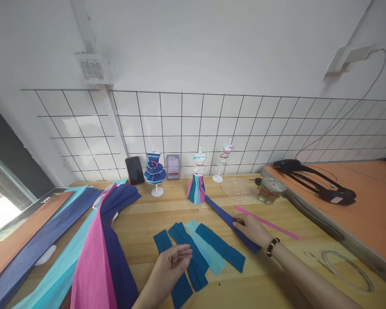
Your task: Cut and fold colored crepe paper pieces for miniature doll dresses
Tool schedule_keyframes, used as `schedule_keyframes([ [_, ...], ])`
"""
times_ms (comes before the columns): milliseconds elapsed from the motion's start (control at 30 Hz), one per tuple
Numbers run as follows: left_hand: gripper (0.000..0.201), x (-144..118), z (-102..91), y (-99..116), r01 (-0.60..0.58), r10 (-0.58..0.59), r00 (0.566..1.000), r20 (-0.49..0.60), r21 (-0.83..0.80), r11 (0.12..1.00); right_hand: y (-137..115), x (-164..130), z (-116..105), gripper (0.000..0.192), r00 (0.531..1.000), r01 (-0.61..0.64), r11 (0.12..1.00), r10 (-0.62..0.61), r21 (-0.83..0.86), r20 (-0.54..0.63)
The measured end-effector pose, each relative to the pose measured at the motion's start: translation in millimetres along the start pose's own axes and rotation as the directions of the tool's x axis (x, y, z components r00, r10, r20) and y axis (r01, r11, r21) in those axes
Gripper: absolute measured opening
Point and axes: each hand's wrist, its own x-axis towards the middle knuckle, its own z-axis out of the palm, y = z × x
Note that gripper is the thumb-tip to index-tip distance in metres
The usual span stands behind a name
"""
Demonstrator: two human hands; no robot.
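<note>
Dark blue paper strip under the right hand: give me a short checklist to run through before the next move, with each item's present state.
1. Right hand rests on the dark blue paper strip: ok.
2. Whether its grip has closed on the strip: cannot tell; the fingers lie flat on top.
3. Strip's far end reaches the base of the mannequin in the pink and blue dress: ok; attached or not, cannot tell.
4. Left hand rests over the cut teal pieces, fingers loose, holding nothing: ok.
5. Pink strip lies apart from the blue strip, beyond the right hand: ok.
6. Glass jar stands upright beyond the strips: ok.
</note>
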Motion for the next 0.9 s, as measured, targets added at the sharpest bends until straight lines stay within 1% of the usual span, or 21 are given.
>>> schedule_keyframes([
  [133,0.040,0.0,0.2,0.6,0.000,0.000,1.000,-0.008,0.023,1.000,-4.9,-2.9,2.5,0.021,1.000,0.011,0.993,-0.012,-0.117,-0.009],
  [267,0.040,-0.9,1.3,2.8,0.011,-0.011,1.000,-0.009,0.030,0.999,-8.0,-4.4,4.5,0.020,1.000,0.025,0.982,-0.028,-0.185,-0.011],
  [400,0.040,-1.8,2.5,3.6,0.013,-0.013,1.000,-0.014,0.021,1.000,-8.0,-5.9,6.6,0.022,0.999,0.022,0.978,-0.029,-0.205,-0.029],
  [533,0.040,-1.9,3.4,3.7,0.005,-0.005,1.000,-0.014,-0.001,1.000,-6.5,-7.4,6.1,0.020,0.999,0.018,0.985,-0.024,-0.173,-0.035],
  [667,0.041,-3.0,4.8,5.6,-0.003,0.003,1.000,-0.025,-0.017,1.000,-11.3,-17.5,-3.2,0.023,1.000,0.019,0.997,-0.020,-0.073,-0.011],
  [800,0.043,-5.6,6.9,7.3,-0.032,0.032,0.998,-0.047,-0.013,0.999,-28.4,-42.7,-12.8,0.037,0.997,0.022,0.997,-0.027,0.073,0.072],
  [867,0.043,-7.6,8.5,9.0,-0.039,0.039,0.999,-0.036,-0.020,0.999,-40.0,-59.0,-9.6,0.038,0.989,-0.059,0.945,0.012,0.321,0.147],
  [900,0.044,-9.0,9.5,10.4,-0.038,0.038,0.999,-0.019,-0.034,0.999,-46.1,-67.5,-4.9,0.038,0.980,-0.085,0.911,0.004,0.403,0.197],
])
